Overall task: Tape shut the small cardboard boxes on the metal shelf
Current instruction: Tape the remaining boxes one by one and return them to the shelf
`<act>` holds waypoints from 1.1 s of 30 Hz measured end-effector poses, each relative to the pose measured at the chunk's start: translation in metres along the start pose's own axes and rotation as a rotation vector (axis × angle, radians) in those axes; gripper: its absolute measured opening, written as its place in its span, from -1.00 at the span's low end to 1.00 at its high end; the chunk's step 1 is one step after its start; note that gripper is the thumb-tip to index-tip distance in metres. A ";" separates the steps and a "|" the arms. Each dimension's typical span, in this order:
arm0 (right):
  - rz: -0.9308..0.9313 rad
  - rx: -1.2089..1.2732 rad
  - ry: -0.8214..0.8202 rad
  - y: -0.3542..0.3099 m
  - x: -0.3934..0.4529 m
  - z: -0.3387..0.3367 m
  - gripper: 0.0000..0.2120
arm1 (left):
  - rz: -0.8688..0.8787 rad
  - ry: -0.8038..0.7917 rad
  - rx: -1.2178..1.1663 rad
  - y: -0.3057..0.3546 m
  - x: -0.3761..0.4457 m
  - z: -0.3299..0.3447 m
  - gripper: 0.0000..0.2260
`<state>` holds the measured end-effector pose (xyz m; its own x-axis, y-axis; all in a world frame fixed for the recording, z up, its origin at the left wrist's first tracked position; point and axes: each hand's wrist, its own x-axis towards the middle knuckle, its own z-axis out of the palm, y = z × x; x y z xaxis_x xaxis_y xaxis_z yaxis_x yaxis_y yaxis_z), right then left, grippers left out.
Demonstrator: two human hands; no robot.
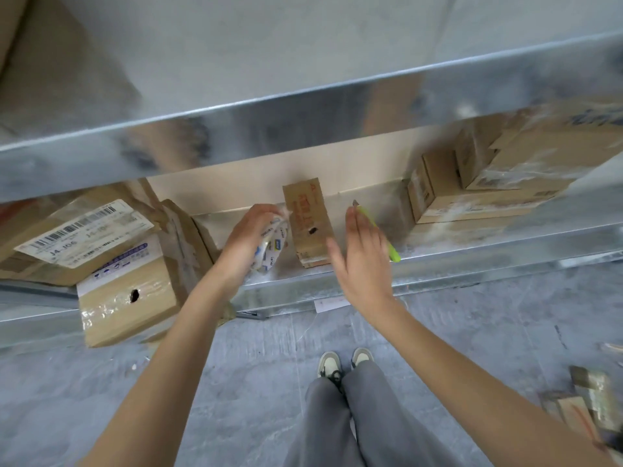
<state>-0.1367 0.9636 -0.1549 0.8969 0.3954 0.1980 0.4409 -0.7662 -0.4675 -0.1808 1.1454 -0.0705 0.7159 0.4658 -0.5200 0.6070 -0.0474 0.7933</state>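
**Both hands at small box on metal shelf**

Small cardboard box (308, 222) stands upright on the metal shelf (472, 244), about mid-shelf, between the two hands. Red print down its front face, one dark hole near the middle.

Left hand (247, 241) is just left of the box, fingers curled round a tape roll (271, 247) with white and blue printed wrap; grip clamped on the roll. Roll sits close beside the box's left edge; contact unclear, blurred.

Right hand (362, 261) is just right of the box, fingers straight and together, palm facing the box, holding nothing; grip apart. A yellow-green utility knife (381, 232) lies on the shelf behind the right hand, blade tip pointing away from the person, partly hidden by the fingers.

Left end of shelf: taped box with a hole (128, 305), overhanging the shelf edge, and a labelled box (84, 234) with barcode sticker above it. Right end: stack of taped boxes (488, 183). Upper shelf (303, 109) runs across the top. Below: grey floor (236, 365), grey trousers, shoes (347, 362). More cardboard scraps (586, 399) on the floor at far right, blurred.
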 end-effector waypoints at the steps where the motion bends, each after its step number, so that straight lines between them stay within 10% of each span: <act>1: -0.001 0.030 -0.058 -0.014 -0.003 0.000 -0.24 | -0.012 0.021 -0.069 -0.002 0.000 -0.001 -0.77; 5: 0.048 -0.111 -0.249 -0.044 -0.001 0.006 0.05 | 0.041 0.010 -0.175 -0.007 -0.005 0.002 -0.81; 20: -0.176 -0.332 -0.244 -0.045 0.003 0.001 -0.39 | 0.058 0.048 -0.234 -0.021 -0.023 0.007 -0.84; 27: 0.062 0.637 -0.140 -0.068 0.018 -0.046 -0.75 | 0.341 -0.019 -0.170 -0.030 -0.045 0.008 -0.81; 33: 0.118 0.700 -0.200 -0.087 0.027 -0.070 -0.91 | 0.427 -0.033 -0.139 -0.029 -0.058 0.013 -0.83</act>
<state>-0.1487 1.0055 -0.0484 0.8842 0.4668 -0.0172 0.1579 -0.3334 -0.9295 -0.2361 1.1086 -0.0674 0.9041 0.4021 -0.1449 0.2044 -0.1092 0.9728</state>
